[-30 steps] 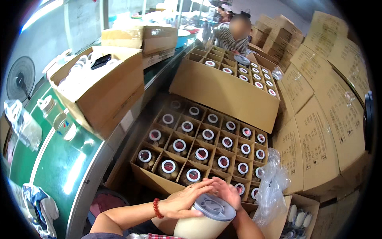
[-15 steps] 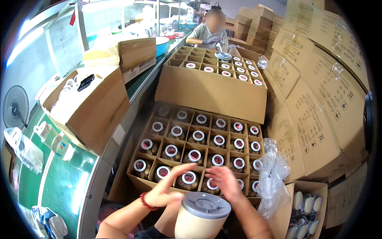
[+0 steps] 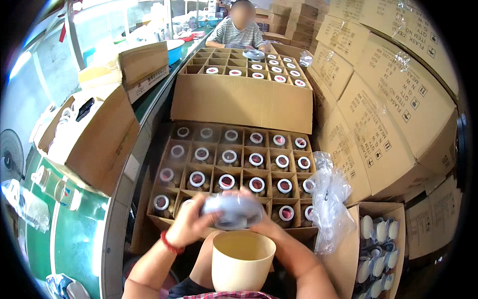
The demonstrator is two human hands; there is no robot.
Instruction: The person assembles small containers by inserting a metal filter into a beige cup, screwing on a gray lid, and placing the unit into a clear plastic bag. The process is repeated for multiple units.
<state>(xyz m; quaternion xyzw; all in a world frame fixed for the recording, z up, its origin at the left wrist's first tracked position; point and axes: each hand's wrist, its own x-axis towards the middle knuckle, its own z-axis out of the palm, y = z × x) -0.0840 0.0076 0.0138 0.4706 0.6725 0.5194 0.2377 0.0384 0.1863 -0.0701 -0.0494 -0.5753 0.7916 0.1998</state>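
A grey round lid (image 3: 233, 208), blurred by motion, is held up between my two hands. My left hand (image 3: 191, 222) grips its left edge, the thumb toward its underside. My right hand (image 3: 261, 219) closes on the lid's right side, its fingers partly hidden behind it. Just below stands a cream canister (image 3: 244, 276), upright and uncovered, close against my body. Beyond the hands lies a divided carton (image 3: 298, 234) with bottles (image 3: 286, 213) in its cells, each showing a white ring around a reddish centre. My hands and the lid cover some of the nearest cells.
Clear plastic bags (image 3: 331, 209) drape over the carton's right side. A smaller carton (image 3: 351, 259) holds several grey and cream lids. Stacked cartons (image 3: 378, 114) wall the right. On the left is a green table (image 3: 84, 239) with a bottle (image 3: 57, 187). A person (image 3: 239, 32) faces a second divided carton (image 3: 239, 102).
The grey lid has come off the cream canister and risen forward into my hands. Both hands have closed on it. The view has shifted, and the person across has lowered their hands.
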